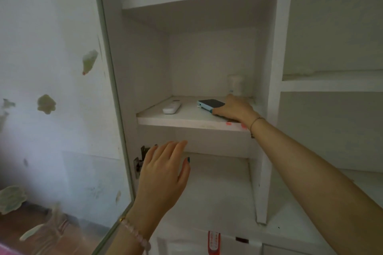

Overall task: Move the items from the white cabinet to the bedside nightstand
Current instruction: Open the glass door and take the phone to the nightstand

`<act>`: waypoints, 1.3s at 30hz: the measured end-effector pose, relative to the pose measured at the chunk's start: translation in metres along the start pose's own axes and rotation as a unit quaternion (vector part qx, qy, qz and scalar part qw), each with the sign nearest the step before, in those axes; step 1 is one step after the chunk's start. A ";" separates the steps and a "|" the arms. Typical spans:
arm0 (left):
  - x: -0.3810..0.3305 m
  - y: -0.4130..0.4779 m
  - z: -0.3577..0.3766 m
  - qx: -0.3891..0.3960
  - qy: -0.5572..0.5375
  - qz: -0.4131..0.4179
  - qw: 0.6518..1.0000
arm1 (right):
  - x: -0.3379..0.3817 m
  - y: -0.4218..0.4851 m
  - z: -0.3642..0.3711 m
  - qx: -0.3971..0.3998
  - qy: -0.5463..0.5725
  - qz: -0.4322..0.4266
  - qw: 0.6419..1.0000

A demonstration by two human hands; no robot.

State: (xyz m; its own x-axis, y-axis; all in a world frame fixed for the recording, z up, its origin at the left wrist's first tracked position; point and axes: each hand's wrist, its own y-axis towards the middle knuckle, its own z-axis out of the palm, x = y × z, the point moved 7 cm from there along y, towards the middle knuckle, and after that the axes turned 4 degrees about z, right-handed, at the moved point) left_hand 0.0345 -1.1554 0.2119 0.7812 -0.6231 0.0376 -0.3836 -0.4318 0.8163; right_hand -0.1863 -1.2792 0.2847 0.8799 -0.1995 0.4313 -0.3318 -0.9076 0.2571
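Inside the white cabinet (pixel 267 51), a shelf (pixel 186 119) carries a white remote control (pixel 171 107) on the left, a dark-screened phone with a light blue edge (pixel 210 104) in the middle, and a small white jar (pixel 235 85) at the back right. My right hand (pixel 235 108) reaches in and grips the phone's right end, thumb at its near edge. My left hand (pixel 163 174) hovers below the shelf front with straight fingers, holding nothing.
The cabinet's glass door (pixel 112 89) stands open on the left, with its hinge (pixel 141 159) beside my left hand. A lower shelf (pixel 217 192) lies beneath. More white shelving (pixel 331 85) is on the right. A red-and-white tag (pixel 213 241) hangs at the bottom.
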 end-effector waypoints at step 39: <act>0.001 -0.136 0.025 -0.055 -0.769 -0.536 0.343 | -0.018 -0.247 0.118 0.008 0.167 -0.130 0.977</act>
State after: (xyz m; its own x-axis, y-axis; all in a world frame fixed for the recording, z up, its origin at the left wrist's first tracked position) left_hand 0.0751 -1.1144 0.0866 -0.7731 0.2117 -0.5979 -0.1941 -0.9764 -0.0948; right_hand -0.0799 -1.0950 0.1115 0.7728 0.1683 0.6119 -0.1043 -0.9174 0.3840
